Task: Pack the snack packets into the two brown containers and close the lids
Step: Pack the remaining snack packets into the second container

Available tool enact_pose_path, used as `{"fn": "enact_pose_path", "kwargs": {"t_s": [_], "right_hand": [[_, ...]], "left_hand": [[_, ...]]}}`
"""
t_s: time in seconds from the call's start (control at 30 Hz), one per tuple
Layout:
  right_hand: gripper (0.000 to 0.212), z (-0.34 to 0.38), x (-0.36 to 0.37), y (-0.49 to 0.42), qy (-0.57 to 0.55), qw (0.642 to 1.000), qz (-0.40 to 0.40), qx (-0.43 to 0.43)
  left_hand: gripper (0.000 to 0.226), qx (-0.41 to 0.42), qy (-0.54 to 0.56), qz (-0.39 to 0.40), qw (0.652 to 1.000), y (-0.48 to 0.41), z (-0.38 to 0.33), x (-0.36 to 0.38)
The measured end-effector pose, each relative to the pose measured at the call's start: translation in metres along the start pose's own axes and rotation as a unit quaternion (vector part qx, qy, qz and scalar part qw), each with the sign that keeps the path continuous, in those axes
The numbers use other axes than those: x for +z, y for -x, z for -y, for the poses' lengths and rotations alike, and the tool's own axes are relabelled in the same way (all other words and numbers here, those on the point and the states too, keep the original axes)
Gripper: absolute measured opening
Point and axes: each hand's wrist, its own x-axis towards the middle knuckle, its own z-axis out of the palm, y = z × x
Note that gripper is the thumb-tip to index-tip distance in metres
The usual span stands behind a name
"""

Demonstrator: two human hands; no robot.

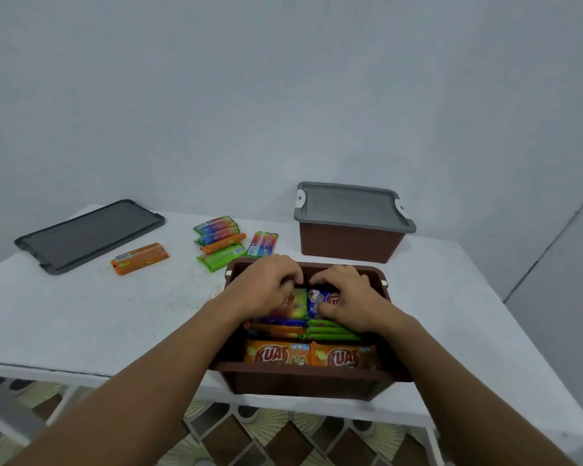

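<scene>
Plainly, orange packets (276, 353) read KUAT; left hand (266, 290) grips green packet (298, 297), right hand (349, 297) blue packet (317, 300).

Both grips are down inside the open brown container (303, 368), at its far end, side by side.

The left grip (266, 287) lies palm down over the container's far left part, its fingers curled over the top of a green-and-orange packet (297, 302), thumb hidden. The right grip (349, 297) lies over the far right part, its fingers hooked over the far edge of a blue packet (317, 299) and its thumb laid on the packet's face. The fingertips of the two nearly meet at the container's far wall. The bare left forearm (142, 381) crosses the container's left rim and the bare right forearm (451, 381) its right rim, both wrists straight.
</scene>
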Motion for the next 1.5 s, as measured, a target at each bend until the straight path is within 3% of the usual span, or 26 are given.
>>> {"fn": "enact_pose_path", "kwargs": {"t_s": [0.1, 0.27, 0.63, 0.73, 0.9, 1.1, 1.33, 1.5], "right_hand": [[0.04, 0.004, -0.005, -0.003, -0.059, 0.997, -0.058, -0.005], [0.014, 0.025, -0.019, -0.027, -0.053, 0.992, -0.111, -0.035], [0.008, 0.103, -0.001, -0.141, -0.057, 0.991, -0.089, -0.077], [0.01, 0.122, 0.015, -0.179, -0.051, 0.994, -0.063, -0.073], [0.012, 0.143, 0.039, -0.235, -0.019, 0.998, -0.041, -0.047], [0.013, 0.149, 0.065, -0.287, 0.065, 0.997, 0.024, 0.045], [0.054, 0.144, 0.086, -0.318, 0.2, 0.96, 0.176, 0.087], [0.068, 0.147, 0.083, -0.332, 0.238, 0.929, 0.263, 0.106]], "left_hand": [[0.022, 0.002, 0.047, -0.065, 0.997, 0.0, 0.002, -0.005], [0.016, 0.028, 0.081, -0.096, 0.992, -0.002, 0.023, -0.032], [0.009, -0.049, 0.087, -0.099, 0.99, 0.001, 0.131, -0.102], [0.026, -0.069, 0.105, -0.094, 0.988, 0.004, 0.16, -0.116], [0.015, -0.122, 0.069, -0.09, 0.986, 0.006, 0.212, -0.133], [0.007, -0.163, -0.045, 0.01, 0.986, 0.003, 0.268, -0.143], [0.064, -0.254, -0.163, 0.201, 0.932, 0.001, 0.315, -0.133], [0.081, -0.262, -0.166, 0.251, 0.917, -0.004, 0.328, -0.128]]}}
